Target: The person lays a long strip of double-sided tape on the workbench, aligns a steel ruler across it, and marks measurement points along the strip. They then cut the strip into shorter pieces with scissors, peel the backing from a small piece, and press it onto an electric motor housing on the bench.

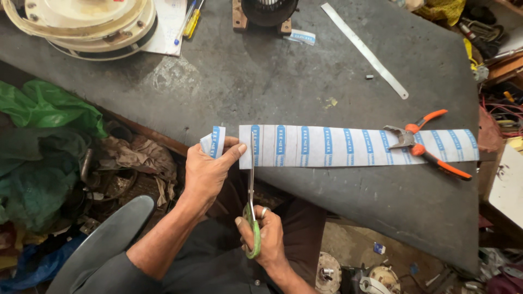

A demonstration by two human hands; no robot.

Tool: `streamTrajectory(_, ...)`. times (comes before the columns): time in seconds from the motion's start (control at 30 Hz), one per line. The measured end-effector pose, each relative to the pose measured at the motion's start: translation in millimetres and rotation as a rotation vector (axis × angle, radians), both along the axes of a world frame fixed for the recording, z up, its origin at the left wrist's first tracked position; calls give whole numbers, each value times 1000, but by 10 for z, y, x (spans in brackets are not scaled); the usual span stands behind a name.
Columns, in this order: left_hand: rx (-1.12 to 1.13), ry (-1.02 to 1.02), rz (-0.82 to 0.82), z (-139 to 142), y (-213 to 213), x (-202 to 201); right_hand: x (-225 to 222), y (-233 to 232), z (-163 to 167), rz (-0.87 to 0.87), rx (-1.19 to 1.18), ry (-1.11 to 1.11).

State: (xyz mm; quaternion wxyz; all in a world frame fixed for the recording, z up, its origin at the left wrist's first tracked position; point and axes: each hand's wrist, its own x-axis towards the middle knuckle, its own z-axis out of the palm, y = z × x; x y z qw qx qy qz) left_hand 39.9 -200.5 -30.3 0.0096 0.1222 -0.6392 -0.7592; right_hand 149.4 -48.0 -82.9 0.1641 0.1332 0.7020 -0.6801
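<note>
My right hand [268,235] closes through the green handles of one pair of scissors [251,191], blades partly hidden under one long white paper strip [348,146] with blue bands. My left hand [208,171] pinches one cut-off piece [213,140] just left of the blades. Well right, one pair of orange pliers [427,146] rests on the strip's far end.

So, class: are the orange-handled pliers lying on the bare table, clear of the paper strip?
No: the orange-handled pliers lie across the right end of the white paper strip with blue bands.
</note>
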Motion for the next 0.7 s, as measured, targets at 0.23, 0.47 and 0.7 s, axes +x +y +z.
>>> streamTrajectory(0.23,45,-41,-4,51,2,-22,-291,5,34,-7,-24,87)
streamTrajectory(0.47,103,-83,-65,162,-33,23,-170,51,-22,2,-6,-20)
streamTrajectory(0.7,293,-67,-111,82,-145,174,494,627,231,-9,-88,-143)
